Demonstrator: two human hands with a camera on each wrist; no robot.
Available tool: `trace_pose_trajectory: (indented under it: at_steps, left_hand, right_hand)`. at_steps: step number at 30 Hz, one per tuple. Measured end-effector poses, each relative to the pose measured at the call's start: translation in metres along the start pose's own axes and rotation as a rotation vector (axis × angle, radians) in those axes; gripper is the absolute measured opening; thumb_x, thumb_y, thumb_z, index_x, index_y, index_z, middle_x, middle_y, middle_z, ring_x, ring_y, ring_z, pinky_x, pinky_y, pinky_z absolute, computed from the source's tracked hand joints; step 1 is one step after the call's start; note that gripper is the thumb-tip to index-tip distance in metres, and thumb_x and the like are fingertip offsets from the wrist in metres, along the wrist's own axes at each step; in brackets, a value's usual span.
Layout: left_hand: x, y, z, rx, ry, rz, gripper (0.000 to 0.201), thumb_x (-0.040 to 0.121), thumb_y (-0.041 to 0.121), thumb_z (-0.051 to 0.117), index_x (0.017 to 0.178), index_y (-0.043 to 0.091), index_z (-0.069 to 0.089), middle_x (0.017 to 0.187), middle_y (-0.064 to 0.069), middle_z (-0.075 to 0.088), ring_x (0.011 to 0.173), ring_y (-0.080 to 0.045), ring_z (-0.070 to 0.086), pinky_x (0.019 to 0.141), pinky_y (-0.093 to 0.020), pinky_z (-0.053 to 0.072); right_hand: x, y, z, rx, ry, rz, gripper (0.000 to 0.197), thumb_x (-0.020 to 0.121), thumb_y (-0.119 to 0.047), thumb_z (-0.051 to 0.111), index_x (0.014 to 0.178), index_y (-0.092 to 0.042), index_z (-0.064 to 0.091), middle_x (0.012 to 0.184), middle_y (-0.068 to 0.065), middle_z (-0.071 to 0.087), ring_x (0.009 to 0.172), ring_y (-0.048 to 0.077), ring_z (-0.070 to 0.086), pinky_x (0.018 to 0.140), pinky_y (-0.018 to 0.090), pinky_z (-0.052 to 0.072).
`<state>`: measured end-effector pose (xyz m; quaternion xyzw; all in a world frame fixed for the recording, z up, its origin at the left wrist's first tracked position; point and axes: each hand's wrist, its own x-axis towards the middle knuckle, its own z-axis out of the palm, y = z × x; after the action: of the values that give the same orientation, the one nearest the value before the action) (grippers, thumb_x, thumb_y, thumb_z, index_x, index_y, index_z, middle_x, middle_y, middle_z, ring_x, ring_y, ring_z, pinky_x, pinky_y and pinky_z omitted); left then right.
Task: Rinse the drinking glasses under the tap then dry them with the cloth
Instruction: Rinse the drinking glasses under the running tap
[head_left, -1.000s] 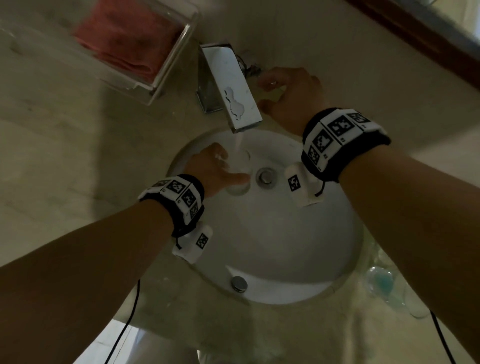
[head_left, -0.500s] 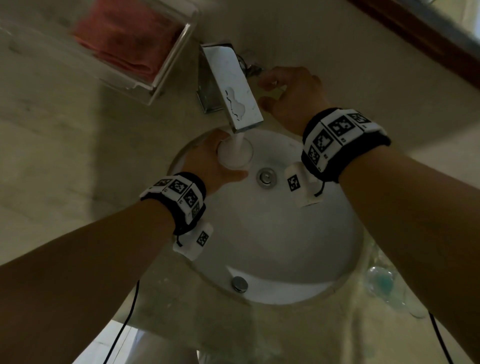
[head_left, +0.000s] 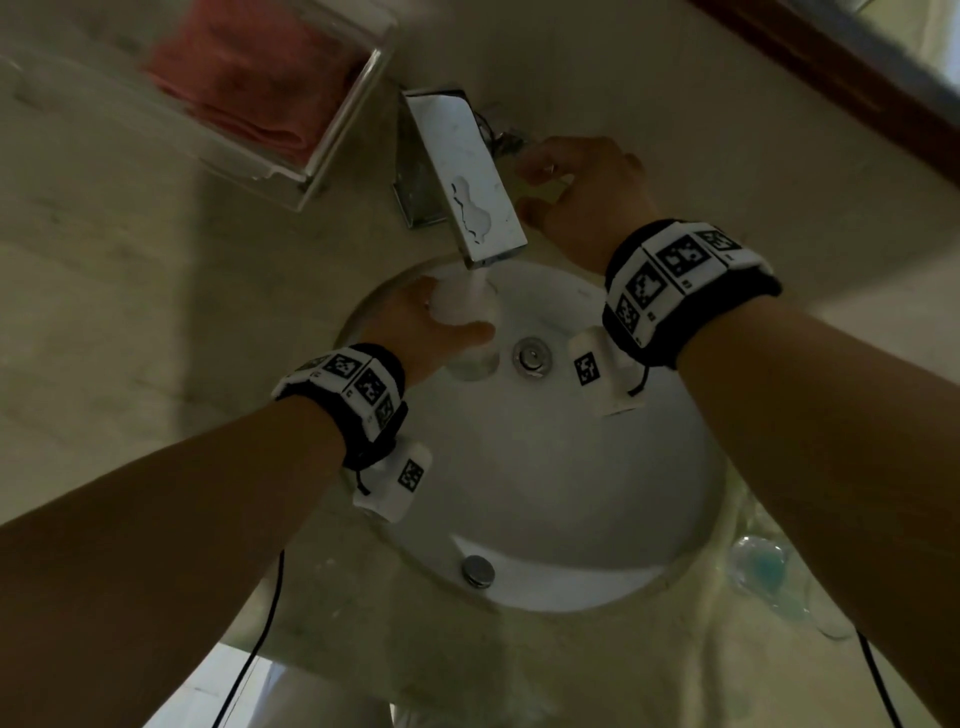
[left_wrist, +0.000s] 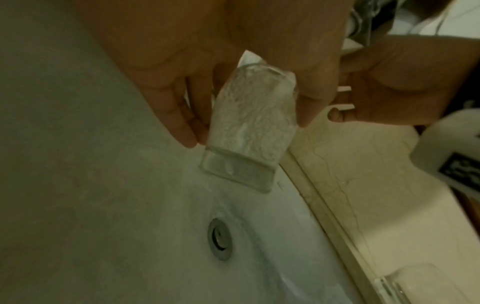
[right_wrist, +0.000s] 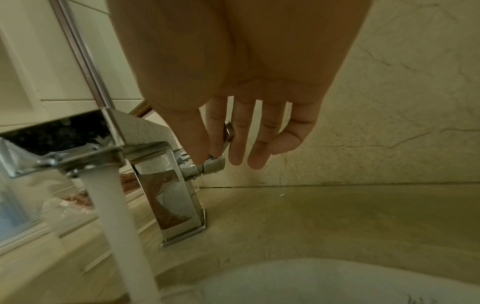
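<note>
Left hand (head_left: 421, 332) gripping glass (left_wrist: 249, 123) under stream (right_wrist: 114, 226), filling. Right hand (right_wrist: 233, 86) pinching tap lever (right_wrist: 228, 133). Keeping glass upright, centred; easing flow to limit splashing.

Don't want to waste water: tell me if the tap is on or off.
On. A white stream pours from the tap spout into the glass the left hand holds.
</note>
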<state>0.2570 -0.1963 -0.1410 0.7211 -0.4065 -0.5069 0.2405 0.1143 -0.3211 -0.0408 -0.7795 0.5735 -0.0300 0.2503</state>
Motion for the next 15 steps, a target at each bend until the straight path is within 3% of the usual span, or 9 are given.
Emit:
trace_pose_trajectory:
  at_steps: [2,3,5,6,7,9,12,15]
  left_hand:
    - [0.0,0.001,0.003,-0.021,-0.034,-0.076,0.07,0.079,0.054,0.074,0.136,0.017,0.055,0.129,0.002,0.062,0.118,-0.022,0.059,0.098,-0.031,0.045]
    - [-0.001,0.002,0.005,-0.046,-0.056,-0.133,0.077,0.079,0.06,0.071,0.139,0.015,0.053,0.132,-0.002,0.06,0.12,-0.024,0.058,0.099,-0.032,0.044]
    - [0.0,0.002,0.009,-0.139,-0.074,-0.219,0.107,0.061,0.078,0.066,0.145,0.015,0.046,0.141,-0.006,0.056,0.124,-0.028,0.057,0.105,-0.04,0.046]
    - [0.0,0.002,0.011,-0.194,-0.07,-0.247,0.114,0.056,0.08,0.064,0.147,0.016,0.042,0.141,-0.007,0.055,0.123,-0.028,0.057,0.102,-0.041,0.049]
    - [0.0,0.002,0.013,-0.256,-0.065,-0.287,0.11,0.062,0.076,0.066,0.15,0.016,0.039,0.137,-0.005,0.056,0.118,-0.026,0.057,0.092,-0.037,0.053]
    - [0.003,0.001,0.015,-0.388,-0.064,-0.367,0.084,0.081,0.061,0.067,0.145,0.012,0.042,0.119,-0.004,0.06,0.101,-0.022,0.06,0.073,-0.03,0.053]
    - [0.003,0.0,0.015,-0.476,-0.118,-0.419,0.054,0.086,0.055,0.065,0.112,0.008,0.06,0.095,-0.006,0.062,0.084,-0.022,0.062,0.077,-0.036,0.056]
    - [0.005,-0.002,0.015,-0.526,-0.16,-0.473,0.051,0.085,0.058,0.065,0.108,0.012,0.059,0.094,-0.007,0.06,0.083,-0.025,0.064,0.073,-0.039,0.058]
  right_hand:
    - [0.0,0.0,0.0,-0.006,0.005,0.004,0.031,0.089,-0.033,0.066,0.12,-0.033,0.064,0.121,-0.013,0.064,0.111,0.014,0.057,0.086,0.017,0.031]
    - [0.0,0.0,0.0,-0.004,0.008,0.006,0.032,0.088,-0.033,0.066,0.12,-0.033,0.064,0.121,-0.013,0.064,0.112,0.014,0.057,0.086,0.017,0.033]
    - [0.0,0.0,0.0,0.009,0.011,0.008,0.031,0.088,-0.033,0.066,0.119,-0.033,0.064,0.12,-0.013,0.065,0.11,0.016,0.058,0.087,0.018,0.036]
    - [0.001,0.001,0.0,0.011,0.012,0.007,0.03,0.088,-0.034,0.066,0.118,-0.033,0.064,0.119,-0.013,0.065,0.11,0.016,0.058,0.086,0.018,0.036]
    - [0.001,0.001,0.0,0.006,0.013,0.006,0.03,0.088,-0.034,0.066,0.118,-0.032,0.064,0.119,-0.012,0.065,0.111,0.016,0.057,0.086,0.018,0.034]
    - [0.001,0.001,0.001,0.001,0.017,0.004,0.029,0.088,-0.034,0.066,0.117,-0.031,0.065,0.118,-0.012,0.065,0.112,0.016,0.057,0.085,0.019,0.033]
    - [0.002,0.002,0.002,0.013,0.022,0.01,0.028,0.086,-0.034,0.066,0.115,-0.032,0.065,0.118,-0.012,0.064,0.111,0.015,0.057,0.084,0.018,0.033]
    - [0.003,0.003,0.002,0.002,0.02,0.007,0.028,0.087,-0.034,0.066,0.115,-0.033,0.065,0.118,-0.012,0.063,0.115,0.013,0.054,0.084,0.018,0.031]
